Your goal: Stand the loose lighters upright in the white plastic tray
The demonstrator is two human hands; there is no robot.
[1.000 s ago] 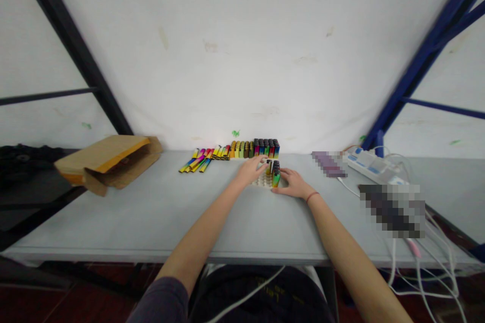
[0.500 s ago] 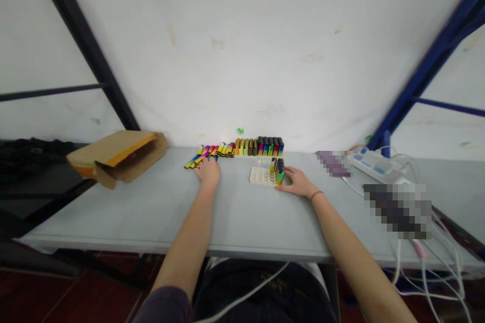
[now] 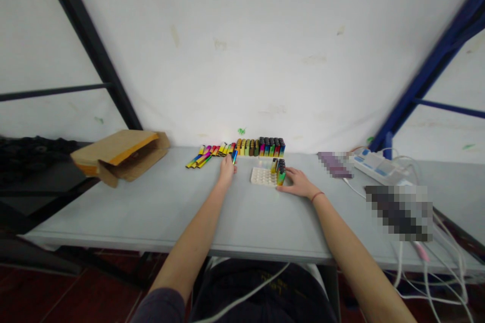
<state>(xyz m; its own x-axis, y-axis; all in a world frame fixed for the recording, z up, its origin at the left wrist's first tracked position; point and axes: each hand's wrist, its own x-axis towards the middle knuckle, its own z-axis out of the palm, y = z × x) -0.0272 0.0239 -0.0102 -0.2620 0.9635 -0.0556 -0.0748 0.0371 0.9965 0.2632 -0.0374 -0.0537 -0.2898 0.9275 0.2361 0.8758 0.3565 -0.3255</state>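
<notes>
Blue lighter (image 3: pixel 235 155): shiny, tilted, held left of the tray
Tray (image 3: pixel 262 176): white, dimpled, flat on the worktop (image 3: pixel 242 217), mostly unfilled
Standing lighters (image 3: pixel 281 175): upright, black-topped, at the tray's right end

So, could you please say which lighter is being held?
The blue lighter, gripped in the left hand; the other lighters lie down or stand upright.

So the tray (image 3: pixel 261 177)'s on the table (image 3: pixel 250 217) with standing lighters (image 3: pixel 281 176) in its right end, right hand (image 3: pixel 299 182) just right of those, left hand (image 3: pixel 227 169) off left, lighter rows (image 3: pixel 272 148) behind by the wall (image 3: pixel 242 60), loose lighters (image 3: pixel 200 160) further left, bag (image 3: pixel 117 146) way left, power strip (image 3: pixel 373 164) way right.
</notes>
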